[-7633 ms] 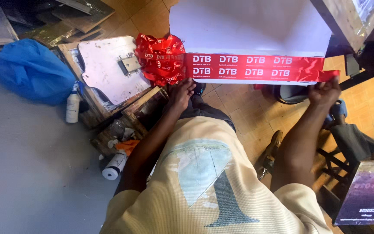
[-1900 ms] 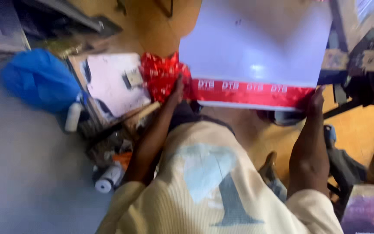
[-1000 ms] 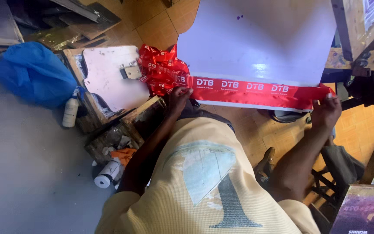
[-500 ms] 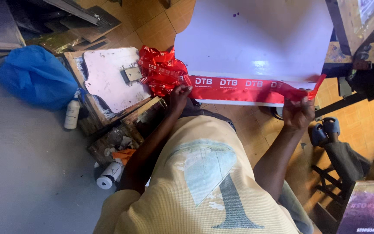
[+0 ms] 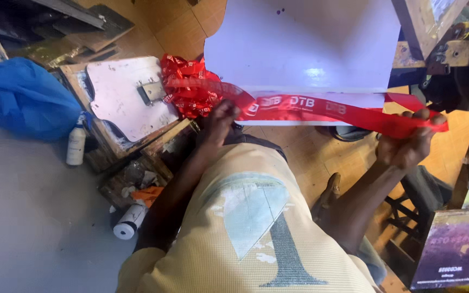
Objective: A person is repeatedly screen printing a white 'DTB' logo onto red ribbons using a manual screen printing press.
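A long red ribbon point(image 5: 321, 111) with white printed letters stretches across the near edge of a white board point(image 5: 305, 43). My left hand point(image 5: 219, 120) pinches the ribbon at its left, next to a crumpled heap of the same red ribbon point(image 5: 188, 89). My right hand point(image 5: 408, 144) grips the ribbon's right end, which is lifted slightly off the board and pulled out past its right edge.
A white plate with a metal hinge point(image 5: 123, 97) lies on a wooden frame at the left. A blue bag point(image 5: 23, 97), a small white bottle point(image 5: 75, 145) and a white roll point(image 5: 128, 221) sit on the grey floor. Wooden frames and machinery point(image 5: 457, 54) stand at the right.
My right hand has moved rightwards and pulled the ribbon's end with it, lifting it off the board. The left hand stays by the crumpled heap.
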